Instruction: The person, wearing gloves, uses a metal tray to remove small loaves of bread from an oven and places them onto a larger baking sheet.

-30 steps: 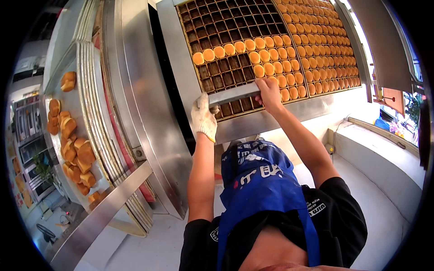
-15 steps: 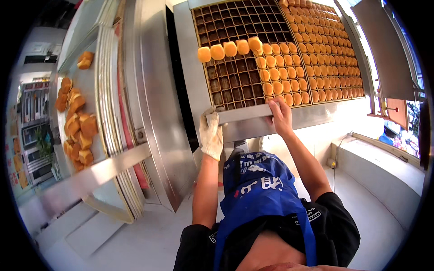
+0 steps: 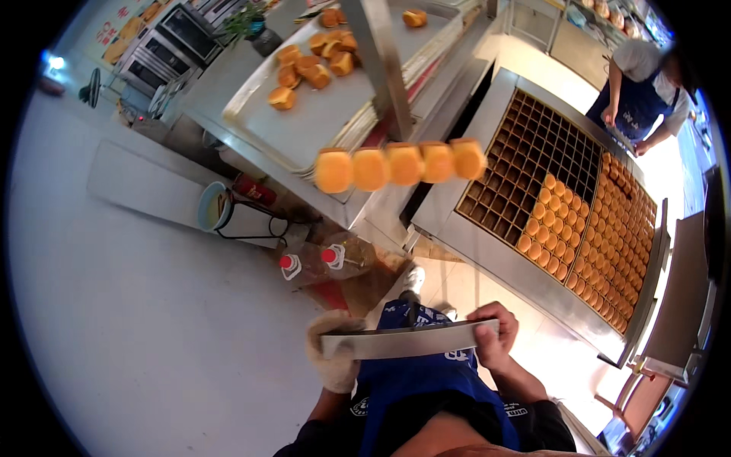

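A flat metal bar (image 3: 415,340) is gripped at both ends in front of my blue apron. My left hand (image 3: 331,354), in a whitish glove, closes round its left end. My bare right hand (image 3: 495,335) closes on the other end, thumb on its face. Beyond the bar, a row of several golden square buns (image 3: 403,164) hangs in the air in line with it; whatever links them is too thin to make out. The buns are over the corner of the metal counter, left of the large grid mould (image 3: 487,202). Golden buns (image 3: 552,221) fill its right part; many left cells are dark.
A tray (image 3: 244,114) with loose buns (image 3: 312,68) rests on the left counter, beside a metal post (image 3: 373,61). Below stand clear jugs (image 3: 304,263) with red caps and a bucket (image 3: 213,206). Behind the mould, a co-worker (image 3: 636,91) holds a light strip-like object.
The bar and the row of buns have moved left, away from the mould, to beside the counter. My view has turned left, and the co-worker shows. Both hands keep their hold.
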`<state>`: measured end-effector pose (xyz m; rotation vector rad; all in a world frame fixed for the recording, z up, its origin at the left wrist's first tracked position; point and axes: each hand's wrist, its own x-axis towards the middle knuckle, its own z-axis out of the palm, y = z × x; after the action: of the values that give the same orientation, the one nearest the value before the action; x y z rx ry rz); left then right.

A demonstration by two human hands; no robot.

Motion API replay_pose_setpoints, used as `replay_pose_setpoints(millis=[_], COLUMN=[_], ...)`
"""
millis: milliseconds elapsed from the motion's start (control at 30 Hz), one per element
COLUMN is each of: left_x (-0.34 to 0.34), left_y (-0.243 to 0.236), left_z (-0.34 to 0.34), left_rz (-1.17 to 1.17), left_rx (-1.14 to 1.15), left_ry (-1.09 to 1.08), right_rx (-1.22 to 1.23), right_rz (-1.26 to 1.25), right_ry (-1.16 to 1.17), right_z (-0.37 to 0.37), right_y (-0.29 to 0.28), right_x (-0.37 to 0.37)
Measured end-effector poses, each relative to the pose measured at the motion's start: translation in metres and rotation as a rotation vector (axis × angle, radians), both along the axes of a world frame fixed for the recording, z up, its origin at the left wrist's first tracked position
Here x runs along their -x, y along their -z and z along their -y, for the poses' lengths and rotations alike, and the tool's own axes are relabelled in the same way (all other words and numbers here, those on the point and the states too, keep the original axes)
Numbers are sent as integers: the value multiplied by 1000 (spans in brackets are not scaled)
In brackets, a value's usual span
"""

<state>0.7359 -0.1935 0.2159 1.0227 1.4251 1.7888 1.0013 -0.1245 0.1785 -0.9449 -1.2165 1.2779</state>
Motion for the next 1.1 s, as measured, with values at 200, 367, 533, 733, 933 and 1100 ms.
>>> replay_pose_setpoints(millis=[200,367,533,733,933,1100], left_x=[72,166,219,255,202,58], left_y=[-50,-134,-193,-260,-110,-30], left_z=[-4,-137,-186,-213,-120,-85], left_rz=[64,-1086,-874,-257,-357,-356], left_rx=[-90,-205,-489,-345,-835,-578], left_ry=[-205,-192,114,423,-197,869], right_rx=[177,238,169,-17,-157,-78], right_rz=[-181,11,170,254,185,-179], right_ry=[-200,-119,-38,38,142,518], right_z=[-31,-149,-198,-186,-89,45], right_y=[-84,-181,-253,-347,-226,-35], right_x=[95,162,191,194,124,21])
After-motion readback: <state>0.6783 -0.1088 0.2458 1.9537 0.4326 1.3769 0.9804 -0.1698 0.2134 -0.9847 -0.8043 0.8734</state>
